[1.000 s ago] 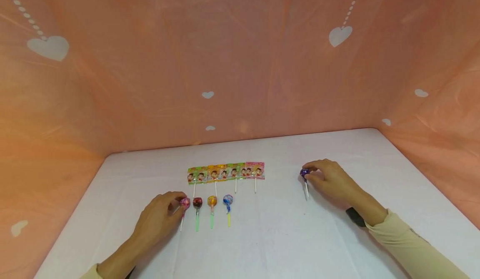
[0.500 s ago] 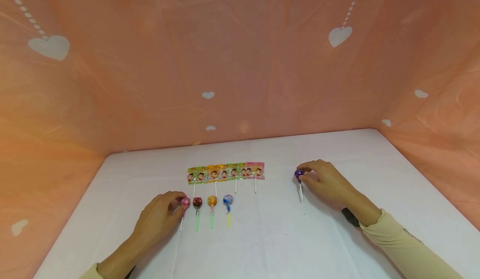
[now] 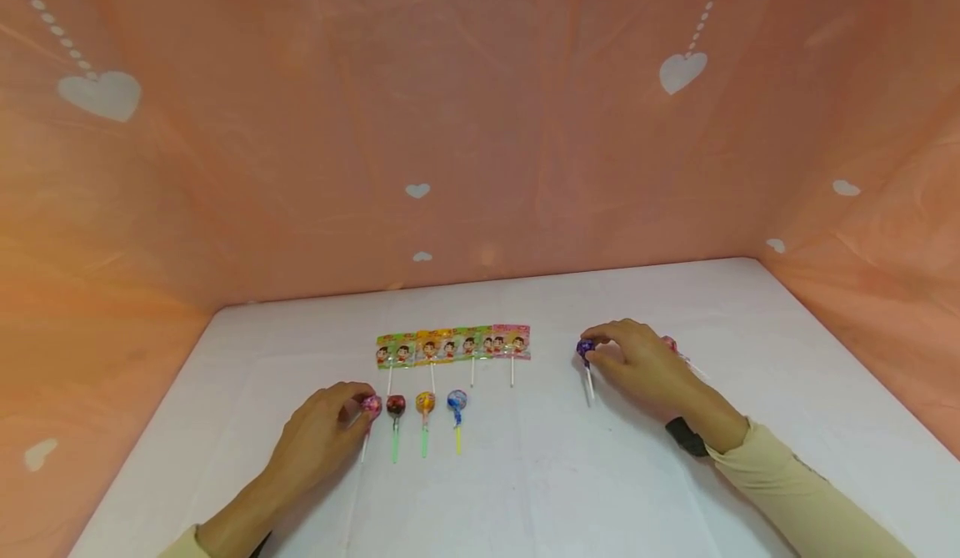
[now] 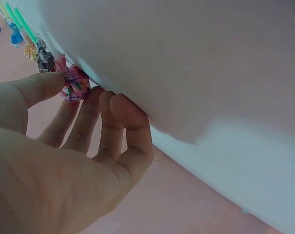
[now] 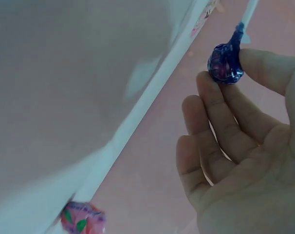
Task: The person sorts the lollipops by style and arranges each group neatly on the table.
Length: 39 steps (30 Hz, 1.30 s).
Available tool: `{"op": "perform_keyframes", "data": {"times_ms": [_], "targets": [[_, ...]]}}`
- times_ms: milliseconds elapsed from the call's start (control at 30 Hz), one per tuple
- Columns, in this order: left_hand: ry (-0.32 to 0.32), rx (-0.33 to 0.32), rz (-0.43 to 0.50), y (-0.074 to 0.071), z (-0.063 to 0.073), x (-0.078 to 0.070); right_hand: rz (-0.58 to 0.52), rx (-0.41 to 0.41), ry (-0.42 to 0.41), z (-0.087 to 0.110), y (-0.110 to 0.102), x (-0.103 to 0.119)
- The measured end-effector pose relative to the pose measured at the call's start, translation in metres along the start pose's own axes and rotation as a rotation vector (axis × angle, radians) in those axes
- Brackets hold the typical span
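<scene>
At the left, my left hand (image 3: 318, 433) pinches the wrapped head of a pink lollipop (image 3: 371, 405) between thumb and forefinger; its white stick points toward me. The left wrist view shows that pink lollipop (image 4: 76, 87) at the fingertips, low by the white cloth. On the right side, my right hand (image 3: 641, 366) pinches a purple lollipop (image 3: 585, 348) by its ball, white stick hanging down. Close up in the right wrist view, the purple lollipop (image 5: 224, 63) sits between thumb and fingers. Another pink lollipop (image 3: 670, 344) lies behind the right hand, partly hidden by it.
Beside the left hand lie a dark red lollipop (image 3: 396, 406), a yellow lollipop (image 3: 425, 402) and a blue lollipop (image 3: 457, 400) in a row. Behind them runs a row of flat-packet lollipops (image 3: 435, 347). The white-covered table (image 3: 525, 475) meets an orange cloth wall (image 3: 487, 166).
My right hand has moved left across the table with the purple lollipop, bringing the pink lollipop behind it into sight. My left hand has stayed on its lollipop.
</scene>
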<state>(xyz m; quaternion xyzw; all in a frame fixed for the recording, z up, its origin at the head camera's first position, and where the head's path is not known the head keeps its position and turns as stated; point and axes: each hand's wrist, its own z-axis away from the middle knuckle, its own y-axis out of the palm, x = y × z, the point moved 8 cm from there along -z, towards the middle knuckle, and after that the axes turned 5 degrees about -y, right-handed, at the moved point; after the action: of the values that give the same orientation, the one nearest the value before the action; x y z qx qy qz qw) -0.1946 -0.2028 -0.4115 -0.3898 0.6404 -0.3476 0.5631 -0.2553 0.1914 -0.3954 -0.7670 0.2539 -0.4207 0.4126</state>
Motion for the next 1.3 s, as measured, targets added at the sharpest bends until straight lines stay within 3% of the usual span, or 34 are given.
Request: {"op": "perform_keyframes", "data": {"times_ms": [200,433,800,1300], "targets": [[-0.011,0.015,-0.003,0.000,0.000,0.000,0.019,-0.005,-0.055,-0.006,0.007,0.011],[-0.034,0.028,0.000,0.001,0.000,0.002,0.004,0.024,-0.055,-0.009,0.017,0.022],[-0.022,0.033,-0.007,0.001,0.000,0.003,0.044,0.051,-0.096,-0.013,0.025,0.039],[-0.013,0.011,-0.007,0.000,0.001,0.002,0.017,0.073,-0.105,-0.024,0.040,0.057]]}}
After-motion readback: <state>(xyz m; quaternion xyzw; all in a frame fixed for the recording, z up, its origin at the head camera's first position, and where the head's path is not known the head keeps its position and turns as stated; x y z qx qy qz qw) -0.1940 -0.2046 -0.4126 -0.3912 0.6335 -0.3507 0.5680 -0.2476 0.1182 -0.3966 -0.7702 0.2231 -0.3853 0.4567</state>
